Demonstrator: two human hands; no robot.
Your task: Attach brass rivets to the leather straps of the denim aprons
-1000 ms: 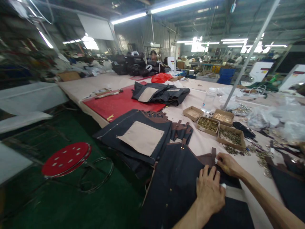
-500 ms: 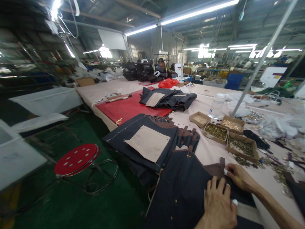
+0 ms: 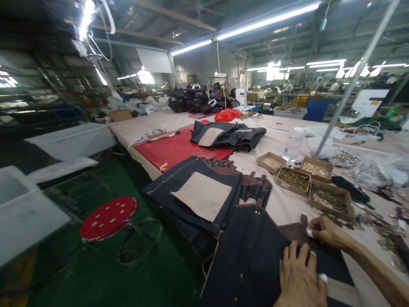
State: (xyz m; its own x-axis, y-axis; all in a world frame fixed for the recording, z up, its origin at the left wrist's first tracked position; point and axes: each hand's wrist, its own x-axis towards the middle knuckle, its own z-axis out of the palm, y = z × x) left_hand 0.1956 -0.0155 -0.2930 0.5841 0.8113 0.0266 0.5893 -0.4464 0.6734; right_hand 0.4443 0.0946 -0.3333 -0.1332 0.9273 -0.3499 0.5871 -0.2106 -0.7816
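Note:
Dark cloth with brown edging (image 3: 246, 247) lies at the table's near edge. On it my left hand (image 3: 302, 273) rests palm down, fingers spread, with white wraps on some fingertips. Just beyond, my right hand (image 3: 326, 232) has its fingers drawn together at the brown edging, close to a brown strap (image 3: 303, 223); what its fingertips hold, if anything, is too small to tell. Left of this cloth is a stack of dark pieces with a beige pocket (image 3: 203, 195). Small gold-coloured fittings show at the cloth's upper corner.
Cardboard trays of metal parts (image 3: 332, 199) and a clear jar (image 3: 293, 145) stand beyond my hands. A red mat (image 3: 179, 149) carries folded dark cloth (image 3: 228, 134). A lamp pole rises at right. On the floor at left are a red stool (image 3: 109, 218) and white bins (image 3: 75, 138).
The whole view has shifted a little, so things appear slightly lower and further right. Both hands stay at the same places on the cloth.

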